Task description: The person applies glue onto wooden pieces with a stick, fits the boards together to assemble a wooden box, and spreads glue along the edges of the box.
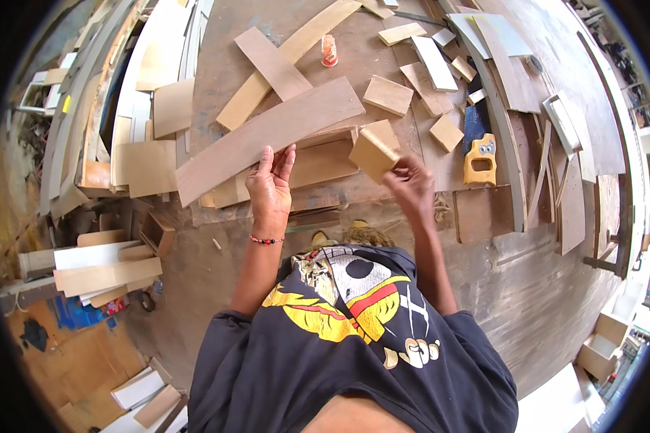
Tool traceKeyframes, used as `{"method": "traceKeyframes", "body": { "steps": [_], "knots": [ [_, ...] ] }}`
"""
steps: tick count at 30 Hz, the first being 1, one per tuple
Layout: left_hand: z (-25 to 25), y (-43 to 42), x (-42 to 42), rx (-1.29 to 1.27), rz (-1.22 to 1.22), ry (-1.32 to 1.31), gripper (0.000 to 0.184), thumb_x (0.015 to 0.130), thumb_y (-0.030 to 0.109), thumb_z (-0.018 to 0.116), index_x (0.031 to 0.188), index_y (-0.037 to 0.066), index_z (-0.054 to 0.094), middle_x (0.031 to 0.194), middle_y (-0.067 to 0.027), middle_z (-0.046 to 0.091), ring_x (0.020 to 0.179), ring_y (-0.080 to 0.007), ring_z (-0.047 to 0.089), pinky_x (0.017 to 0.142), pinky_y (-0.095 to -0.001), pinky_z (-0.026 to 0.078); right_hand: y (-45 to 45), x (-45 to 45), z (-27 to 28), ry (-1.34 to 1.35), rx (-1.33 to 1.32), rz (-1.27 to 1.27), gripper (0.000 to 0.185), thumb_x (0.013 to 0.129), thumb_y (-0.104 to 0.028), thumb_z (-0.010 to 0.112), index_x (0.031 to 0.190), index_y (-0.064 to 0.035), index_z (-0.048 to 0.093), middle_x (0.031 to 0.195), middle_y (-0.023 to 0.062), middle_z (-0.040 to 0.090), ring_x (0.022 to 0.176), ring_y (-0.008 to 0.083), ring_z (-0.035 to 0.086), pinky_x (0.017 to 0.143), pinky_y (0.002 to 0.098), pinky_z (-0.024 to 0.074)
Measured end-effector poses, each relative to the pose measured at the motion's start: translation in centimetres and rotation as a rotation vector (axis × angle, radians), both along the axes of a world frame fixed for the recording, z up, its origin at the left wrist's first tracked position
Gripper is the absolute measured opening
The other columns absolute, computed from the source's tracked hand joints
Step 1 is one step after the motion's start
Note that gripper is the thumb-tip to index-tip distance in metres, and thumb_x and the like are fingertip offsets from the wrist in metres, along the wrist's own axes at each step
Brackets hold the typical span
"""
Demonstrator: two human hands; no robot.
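Note:
My left hand, with a beaded bracelet at the wrist, pinches the near edge of a long thin wooden board. The board lies at a slant, its right end farther from me. In my right hand is a small tan wooden block, gripped at its near corner and tilted beside the board's right end. Beneath the long board are more flat wooden pieces, partly hidden by it. Behind it a shorter brown plank crosses a longer light plank.
An orange-and-white can stands on the worktable. A handsaw with a yellow handle lies to the right, near several wood offcuts. Boards are stacked along both sides. A pile of cut pieces sits at lower left.

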State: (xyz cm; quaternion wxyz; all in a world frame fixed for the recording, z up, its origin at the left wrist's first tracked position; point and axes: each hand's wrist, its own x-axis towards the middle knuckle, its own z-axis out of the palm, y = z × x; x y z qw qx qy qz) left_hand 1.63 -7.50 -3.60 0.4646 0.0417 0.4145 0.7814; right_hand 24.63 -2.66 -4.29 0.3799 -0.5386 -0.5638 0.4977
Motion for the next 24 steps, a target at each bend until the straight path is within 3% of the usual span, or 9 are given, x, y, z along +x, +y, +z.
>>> {"method": "traceKeyframes", "body": {
  "steps": [5, 8, 17, 24],
  "knots": [
    [-1.5, -2.0, -2.6, -0.017, -0.081, -0.013, 0.020, 0.089, 0.010, 0.054, 0.099, -0.007, 0.054, 0.092, -0.0194, 0.063, 0.085, -0.0273, 0.065, 0.073, -0.0292, 0.059, -5.6, -7.2, -4.6, -0.170, 0.257, -0.096, 0.014, 0.069, -0.005, 0.069, 0.076, -0.0020, 0.057, 0.074, 0.0113, 0.063, 0.065, 0.0202, 0.063, 0.060, 0.0310, 0.0506],
    [-3.1, -2.7, -4.3, -0.025, -0.141, -0.051, 0.021, 0.089, 0.010, 0.054, 0.101, -0.008, 0.054, 0.095, -0.0194, 0.062, 0.089, -0.0279, 0.064, 0.076, -0.0296, 0.058, -6.5, -10.0, -8.0, -0.152, 0.312, -0.071, 0.022, 0.065, -0.002, 0.069, 0.080, -0.0019, 0.053, 0.077, 0.0134, 0.056, 0.068, 0.0300, 0.059, 0.060, 0.0368, 0.0472],
    [-3.8, -2.8, -5.9, -0.056, -0.219, -0.055, 0.022, 0.089, 0.010, 0.055, 0.102, -0.008, 0.053, 0.096, -0.0188, 0.062, 0.092, -0.0301, 0.063, 0.078, -0.0322, 0.058, -6.3, -13.8, -8.0, -0.235, 0.449, -0.174, 0.021, 0.066, 0.001, 0.067, 0.081, -0.0013, 0.052, 0.078, 0.0144, 0.056, 0.074, 0.0330, 0.057, 0.065, 0.0391, 0.0462],
    [-4.4, -3.0, -5.8, -0.082, -0.227, -0.081, 0.018, 0.089, 0.009, 0.055, 0.098, -0.006, 0.055, 0.093, -0.0177, 0.062, 0.088, -0.0304, 0.064, 0.075, -0.0330, 0.058, -5.5, -13.7, -8.8, -0.222, 0.397, -0.261, 0.021, 0.066, 0.001, 0.066, 0.083, -0.0012, 0.054, 0.078, 0.0143, 0.056, 0.074, 0.0325, 0.057, 0.065, 0.0390, 0.0463]
  ]
}}
